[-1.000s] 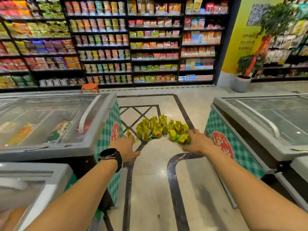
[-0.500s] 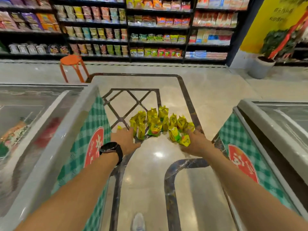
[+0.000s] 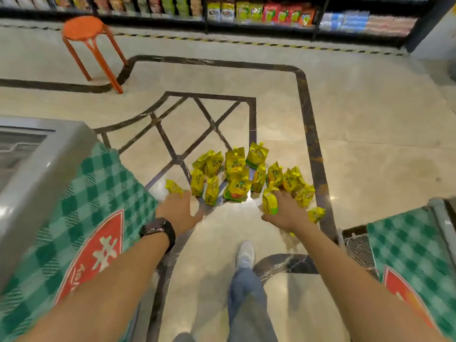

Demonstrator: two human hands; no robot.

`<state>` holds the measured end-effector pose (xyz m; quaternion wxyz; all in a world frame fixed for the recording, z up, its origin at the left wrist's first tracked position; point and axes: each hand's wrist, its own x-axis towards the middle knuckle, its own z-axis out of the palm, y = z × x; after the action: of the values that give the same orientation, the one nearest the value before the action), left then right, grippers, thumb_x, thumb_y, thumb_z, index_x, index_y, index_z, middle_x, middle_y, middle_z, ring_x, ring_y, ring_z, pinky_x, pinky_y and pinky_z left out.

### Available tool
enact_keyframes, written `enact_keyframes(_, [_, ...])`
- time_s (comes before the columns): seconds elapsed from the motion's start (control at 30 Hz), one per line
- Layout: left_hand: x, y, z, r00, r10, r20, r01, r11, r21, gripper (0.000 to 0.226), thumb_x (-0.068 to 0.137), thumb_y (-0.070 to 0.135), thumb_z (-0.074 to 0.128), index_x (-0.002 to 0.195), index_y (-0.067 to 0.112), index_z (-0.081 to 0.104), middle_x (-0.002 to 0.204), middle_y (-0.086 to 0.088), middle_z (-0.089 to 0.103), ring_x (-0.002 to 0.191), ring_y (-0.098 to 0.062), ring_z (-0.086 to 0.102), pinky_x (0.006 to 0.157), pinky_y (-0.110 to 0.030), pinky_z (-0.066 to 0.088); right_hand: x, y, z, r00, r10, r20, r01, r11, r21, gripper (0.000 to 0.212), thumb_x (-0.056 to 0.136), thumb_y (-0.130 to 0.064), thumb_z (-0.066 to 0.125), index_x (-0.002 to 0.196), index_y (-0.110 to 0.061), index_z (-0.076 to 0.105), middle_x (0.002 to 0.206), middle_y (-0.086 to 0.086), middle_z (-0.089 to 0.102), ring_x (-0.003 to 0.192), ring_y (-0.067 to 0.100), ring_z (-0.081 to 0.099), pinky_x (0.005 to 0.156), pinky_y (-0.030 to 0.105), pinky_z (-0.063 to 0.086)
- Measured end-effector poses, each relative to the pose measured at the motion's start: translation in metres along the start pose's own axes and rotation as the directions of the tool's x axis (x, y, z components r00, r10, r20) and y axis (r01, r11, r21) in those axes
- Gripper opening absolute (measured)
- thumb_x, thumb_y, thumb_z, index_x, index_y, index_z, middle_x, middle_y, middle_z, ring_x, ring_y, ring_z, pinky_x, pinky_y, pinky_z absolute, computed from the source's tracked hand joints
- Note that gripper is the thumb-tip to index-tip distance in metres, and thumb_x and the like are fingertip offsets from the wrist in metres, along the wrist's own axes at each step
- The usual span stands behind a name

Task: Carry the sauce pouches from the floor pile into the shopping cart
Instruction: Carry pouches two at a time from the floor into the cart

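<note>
Left hand: released, palm down, fingers stretched toward a single pouch lying left of the pile; contact I cannot tell.
Right hand: also released, fingers spread, tips over the near right pouches.
Watch: black, on the left wrist.
Sauce pouches: yellow, crowded together on the floor, just beyond both hands.
Shoe: white, near, between the arms.
Freezer: on the left, with a green checked side.
Stool: orange, far left.
</note>
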<state>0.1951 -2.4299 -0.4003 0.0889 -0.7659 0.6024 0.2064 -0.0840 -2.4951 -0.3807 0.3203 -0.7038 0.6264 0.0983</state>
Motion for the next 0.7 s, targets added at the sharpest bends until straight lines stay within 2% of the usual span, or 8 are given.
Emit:
enact_keyframes(0.17, [0.124, 0.016, 0.077, 0.979, -0.141, 0.151, 0.162, 0.977, -0.137, 0.078, 0.086, 0.064, 0.055, 0.144, 0.017, 0.034, 0.142, -0.013, 0.045, 0.126, -0.034, 0.05, 0.096, -0.043, 0.047, 0.152, 0.035, 0.03, 0.995, 0.064, 0.083, -0.077, 0.985, 0.156, 0.09, 0.081, -0.037, 0.074, 0.152, -0.017, 0.023, 0.152, 0.013, 0.034, 0.136, 0.032, 0.039, 0.102, 0.039, 0.039])
enact_keyframes(0.27, [0.188, 0.014, 0.15, 0.948, -0.191, 0.255, 0.256, 0.933, -0.252, 0.082, 0.085, 0.061, 0.059, 0.146, 0.015, 0.03, 0.14, -0.014, 0.047, 0.124, -0.034, 0.052, 0.095, -0.042, 0.048, 0.235, 0.062, 0.071, 0.989, 0.081, 0.128, -0.106, 0.973, 0.203, 0.091, 0.08, -0.033, 0.076, 0.152, -0.016, 0.023, 0.153, 0.01, 0.033, 0.139, 0.028, 0.036, 0.104, 0.037, 0.036])
enact_keyframes(0.37, [0.254, 0.001, 0.234, 0.928, -0.216, 0.304, 0.318, 0.883, -0.345, 0.092, 0.082, 0.061, 0.065, 0.15, 0.013, 0.026, 0.144, -0.017, 0.047, 0.126, -0.035, 0.051, 0.099, -0.044, 0.047, 0.321, 0.091, 0.129, 0.98, 0.097, 0.176, -0.149, 0.937, 0.315, 0.094, 0.077, -0.027, 0.08, 0.151, -0.013, 0.024, 0.154, 0.006, 0.032, 0.14, 0.022, 0.034, 0.104, 0.028, 0.032])
enact_keyframes(0.43, [0.309, -0.01, 0.297, 0.923, -0.25, 0.291, 0.354, 0.85, -0.391, 0.103, 0.078, 0.065, 0.068, 0.153, 0.012, 0.021, 0.149, -0.015, 0.043, 0.131, -0.034, 0.048, 0.103, -0.043, 0.045, 0.384, 0.112, 0.175, 0.979, 0.115, 0.169, -0.178, 0.887, 0.426, 0.092, 0.073, -0.021, 0.084, 0.147, -0.012, 0.03, 0.145, 0.005, 0.04, 0.135, 0.023, 0.04, 0.101, 0.027, 0.033])
enact_keyframes(0.53, [0.388, -0.025, 0.387, 0.929, -0.312, 0.198, 0.368, 0.736, -0.568, 0.131, 0.057, 0.083, 0.07, 0.155, 0.021, 0.01, 0.151, -0.014, 0.042, 0.133, -0.035, 0.047, 0.104, -0.05, 0.046, 0.475, 0.144, 0.249, 0.981, 0.15, 0.12, -0.192, 0.804, 0.564, 0.097, 0.064, -0.024, 0.09, 0.142, -0.015, 0.034, 0.128, -0.003, 0.046, 0.122, 0.022, 0.048, 0.103, 0.04, 0.042])
enact_keyframes(0.6, [0.428, -0.033, 0.44, 0.923, -0.368, 0.112, 0.343, 0.656, -0.672, 0.128, 0.058, 0.073, 0.078, 0.154, 0.019, 0.013, 0.152, -0.014, 0.041, 0.136, -0.034, 0.044, 0.107, -0.052, 0.043, 0.53, 0.161, 0.297, 0.981, 0.175, 0.088, -0.187, 0.7, 0.689, 0.103, 0.058, -0.022, 0.093, 0.142, -0.017, 0.034, 0.13, -0.007, 0.048, 0.123, 0.016, 0.047, 0.101, 0.038, 0.043])
enact_keyframes(0.67, [0.464, -0.033, 0.481, 0.922, -0.388, 0.017, 0.255, 0.571, -0.78, 0.119, 0.061, 0.067, 0.08, 0.153, 0.018, 0.022, 0.153, -0.007, 0.041, 0.139, -0.027, 0.043, 0.11, -0.049, 0.042, 0.575, 0.169, 0.338, 0.981, 0.187, 0.058, -0.16, 0.593, 0.789, 0.093, 0.059, -0.012, 0.091, 0.137, -0.017, 0.041, 0.127, -0.007, 0.057, 0.12, 0.012, 0.053, 0.09, 0.031, 0.047])
enact_keyframes(0.7, [0.48, -0.032, 0.497, 0.919, -0.394, -0.02, 0.188, 0.482, -0.856, 0.113, 0.062, 0.066, 0.081, 0.151, 0.021, 0.028, 0.15, -0.003, 0.047, 0.137, -0.023, 0.047, 0.109, -0.048, 0.043, 0.592, 0.171, 0.355, 0.98, 0.193, 0.047, -0.148, 0.553, 0.82, 0.087, 0.059, -0.009, 0.09, 0.134, -0.016, 0.045, 0.122, -0.006, 0.063, 0.115, 0.011, 0.059, 0.083, 0.028, 0.051])
